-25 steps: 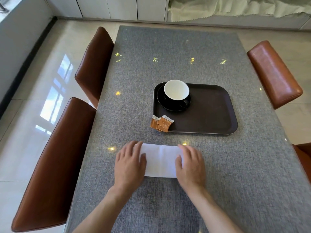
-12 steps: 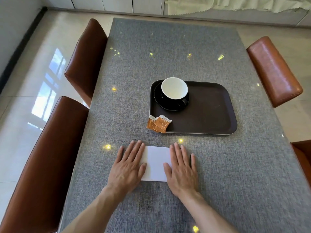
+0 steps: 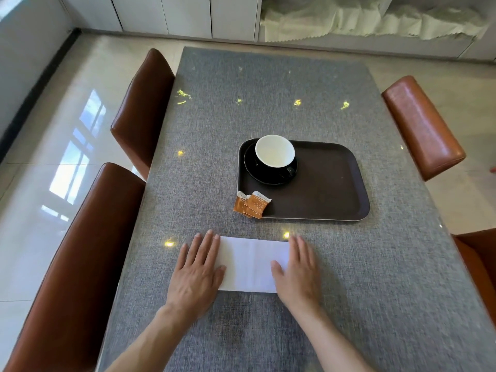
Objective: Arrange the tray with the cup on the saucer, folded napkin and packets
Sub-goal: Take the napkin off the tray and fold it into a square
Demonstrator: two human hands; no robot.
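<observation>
Napkin [image 3: 251,264] folded, flat on counter [image 3: 375,277] near tray [image 3: 327,189]. Left hand [image 3: 197,275], right hand [image 3: 298,275] spread flat on its ends, gripping nothing. Step: pressing fold. Next likely: pinch, lift onto tray beside cup [image 3: 275,154] and saucer [image 3: 264,177]; packets [image 3: 252,204] overhang rim.

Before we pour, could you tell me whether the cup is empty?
Empty: the cup stands upright on its saucer, its white inside bare.

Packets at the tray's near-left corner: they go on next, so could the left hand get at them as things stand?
Probably yes. The packets lie beyond the left hand, with only bare tablecloth between; the hand must first lift off the napkin.
</observation>
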